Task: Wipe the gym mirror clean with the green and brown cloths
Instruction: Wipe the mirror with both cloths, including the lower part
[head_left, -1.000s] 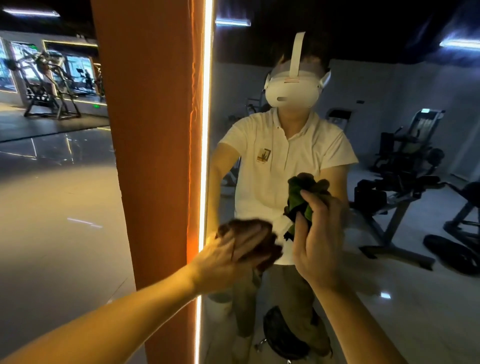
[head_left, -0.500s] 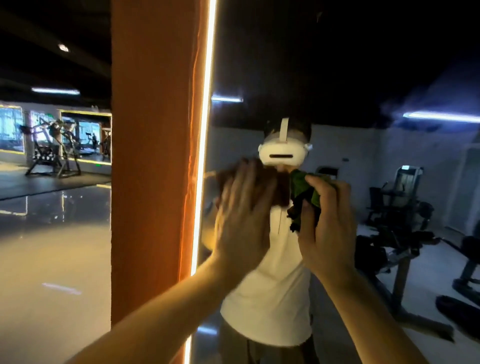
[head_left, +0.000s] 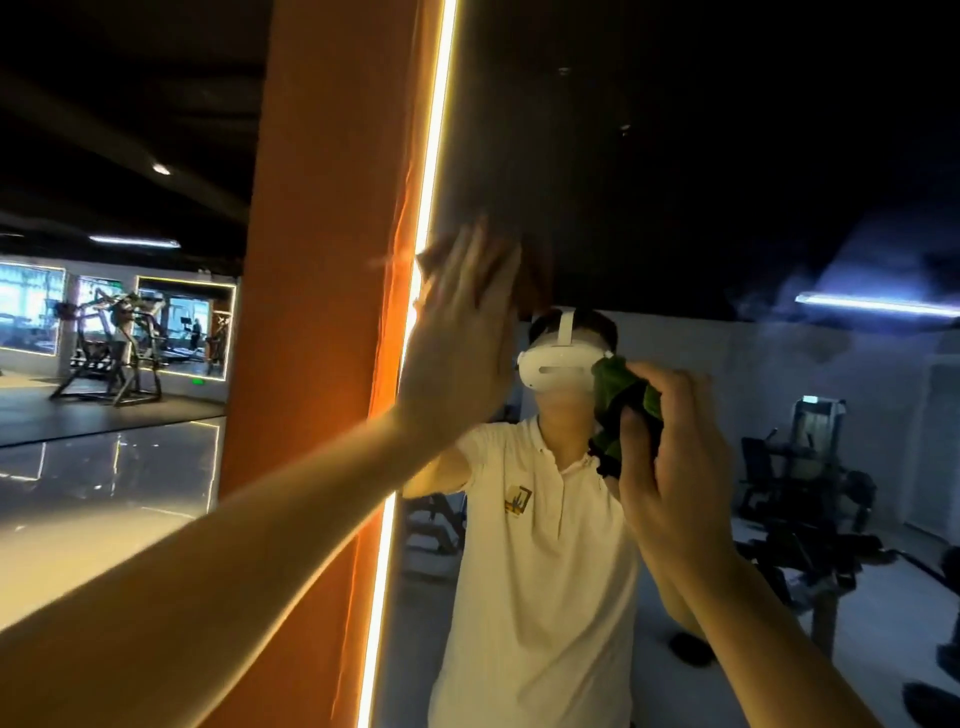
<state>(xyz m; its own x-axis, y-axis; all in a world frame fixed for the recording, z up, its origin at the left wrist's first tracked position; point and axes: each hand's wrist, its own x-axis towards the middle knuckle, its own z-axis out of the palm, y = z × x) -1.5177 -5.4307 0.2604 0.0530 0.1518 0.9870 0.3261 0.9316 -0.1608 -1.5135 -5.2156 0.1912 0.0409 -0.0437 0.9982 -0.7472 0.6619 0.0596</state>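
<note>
Left hand (head_left: 462, 338): fingers straight, palm flat, pressing brown cloth (head_left: 532, 283) onto mirror (head_left: 675, 182), high up, just beside lit edge strip (head_left: 434, 197). Right hand (head_left: 670, 457): fingers curled round bunched green cloth (head_left: 618, 389), lower, right of left hand; contact with glass unclear. Orange pillar (head_left: 322, 260) borders mirror on left.

Two hands (head_left: 457, 338) (head_left: 670, 462); two cloths (head_left: 531, 283) (head_left: 615, 384); one mirror (head_left: 675, 156)

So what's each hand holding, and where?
Left hand presses the brown cloth flat against the mirror; right hand grips the green cloth round its bunched middle.
</note>
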